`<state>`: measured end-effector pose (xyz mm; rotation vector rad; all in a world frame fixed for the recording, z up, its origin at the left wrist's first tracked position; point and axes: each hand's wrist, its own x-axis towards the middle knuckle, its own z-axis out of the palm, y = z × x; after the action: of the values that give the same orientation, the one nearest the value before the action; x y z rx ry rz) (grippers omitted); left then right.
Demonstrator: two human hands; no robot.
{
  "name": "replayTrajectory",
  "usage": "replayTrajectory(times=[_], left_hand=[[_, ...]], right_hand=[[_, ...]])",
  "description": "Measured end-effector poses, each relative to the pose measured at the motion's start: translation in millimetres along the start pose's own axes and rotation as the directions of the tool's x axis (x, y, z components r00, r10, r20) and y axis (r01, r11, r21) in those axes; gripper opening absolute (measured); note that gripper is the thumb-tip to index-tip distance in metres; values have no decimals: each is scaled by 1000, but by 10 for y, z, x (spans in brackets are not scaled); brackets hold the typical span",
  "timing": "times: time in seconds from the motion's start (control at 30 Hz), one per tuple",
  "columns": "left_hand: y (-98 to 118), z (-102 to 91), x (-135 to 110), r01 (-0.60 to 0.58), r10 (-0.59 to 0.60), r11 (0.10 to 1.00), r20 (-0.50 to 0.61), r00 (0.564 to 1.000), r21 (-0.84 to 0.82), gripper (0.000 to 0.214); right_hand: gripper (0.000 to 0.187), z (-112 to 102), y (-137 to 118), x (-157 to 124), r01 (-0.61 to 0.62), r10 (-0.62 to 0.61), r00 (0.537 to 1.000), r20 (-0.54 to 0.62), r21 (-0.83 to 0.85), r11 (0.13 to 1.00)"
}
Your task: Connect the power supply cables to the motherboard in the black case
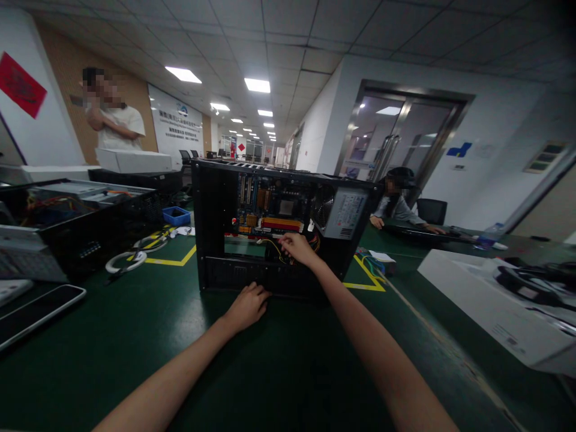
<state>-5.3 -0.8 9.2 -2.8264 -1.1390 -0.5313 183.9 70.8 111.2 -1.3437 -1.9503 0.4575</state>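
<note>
An open black computer case [211, 228] stands on the green table [279, 366], showing a blue motherboard [270, 210] and a grey power supply [344, 215]. My right hand [294, 247] reaches inside the case, fingers pinched among yellow and red cables [275, 249] at the bottom. My left hand [246, 306] rests curled against the case's lower front edge, fingers bent on the table.
A second black case [76, 222] and a phone [36, 312] lie left. White cable coils [126, 261] and a blue tray [176, 215] sit behind. A white box [490, 306] is right. One person stands back left; another sits far right.
</note>
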Motion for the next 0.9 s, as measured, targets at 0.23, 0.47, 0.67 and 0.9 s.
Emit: replayTrajectory(times=[0.23,0.47,0.67,0.9], left_hand=[[-9,-9,-6,-12,12,1000,3,1000,-16,28],[-19,7,-2,2,-2,1000,10,1000,-12,29],[-14,13,-3,3,-3,1000,9,1000,-20,29],[-14,4,-3,9,-9,1000,22,1000,-21,30]], right_hand=[[11,354,8,387,-253,313,866,389,-199,947],[31,525,-76,502,-72,401,770,497,-557,828],[33,608,21,545,10,436,654,618,-583,812],[26,616,111,532,-14,452,557,697,-536,844]])
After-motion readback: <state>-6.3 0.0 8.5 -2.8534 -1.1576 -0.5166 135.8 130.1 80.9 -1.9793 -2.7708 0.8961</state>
